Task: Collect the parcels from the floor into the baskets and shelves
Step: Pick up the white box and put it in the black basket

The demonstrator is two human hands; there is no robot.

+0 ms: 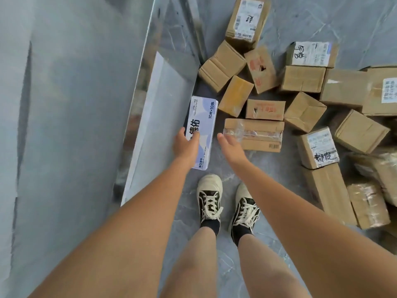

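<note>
Parcels lie heaped on the grey marbled floor [268, 168], filling the right and upper part of the view; about sixteen brown cardboard boxes can be counted, though the ones at the right edge blur together. One more parcel, a long white and lilac box [203, 130], is in the left hand [185, 147], whose fingers wrap over its near half while the far half sticks out forward beside the metal shelf edge [150, 130]. The right hand [231, 148] is spread open and holds nothing, hovering just short of a flat taped carton [253, 134]. Open floor remains only in a narrow lane between the shelf on the left and the pile on the right, where the two sneakers [209, 198] stand. A box with a handwritten label [319, 148] sits on a longer carton near the right foot.
</note>
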